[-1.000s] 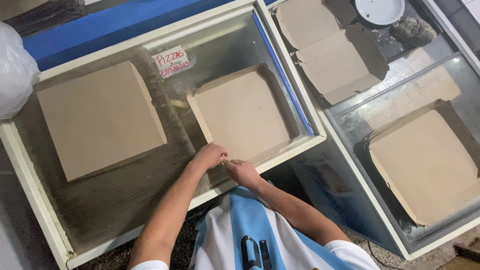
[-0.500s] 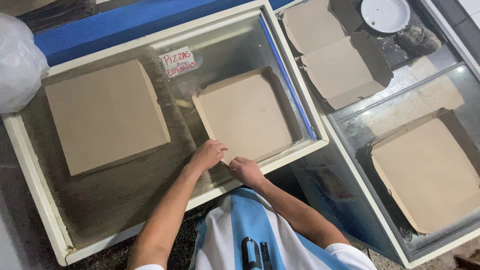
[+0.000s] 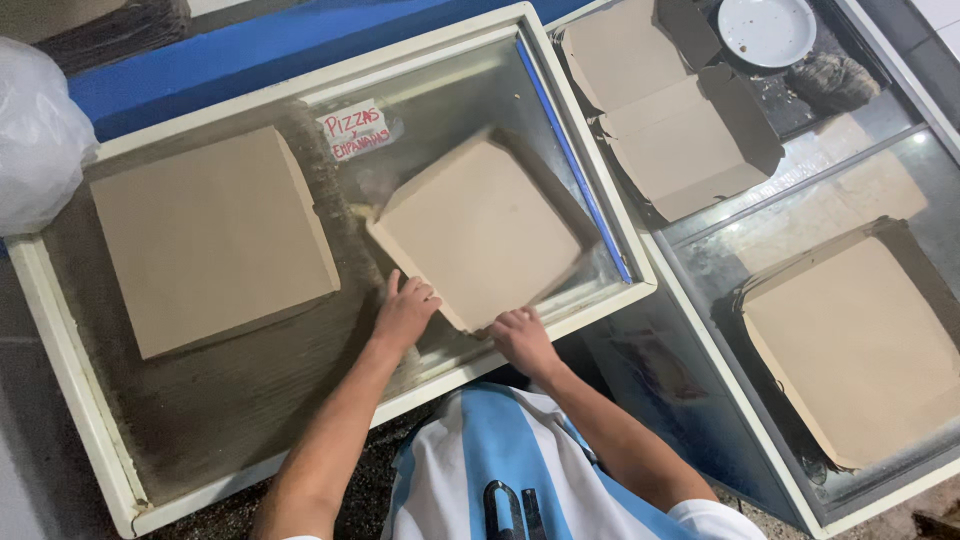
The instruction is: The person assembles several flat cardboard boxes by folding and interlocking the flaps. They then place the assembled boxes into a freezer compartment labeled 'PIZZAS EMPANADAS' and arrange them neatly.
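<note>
On the glass counter (image 3: 250, 400), the middle cardboard box (image 3: 480, 230) sits turned cornerwise; my left hand (image 3: 403, 312) rests spread against its near-left edge; my right hand (image 3: 522, 338) curls on its near corner, steadying it.

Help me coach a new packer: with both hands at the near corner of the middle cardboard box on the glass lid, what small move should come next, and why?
Probably draw the middle box nearer. It sits skewed on the glass lid, the left hand and right hand touch only its near corner, and neither visibly grips it.
</note>
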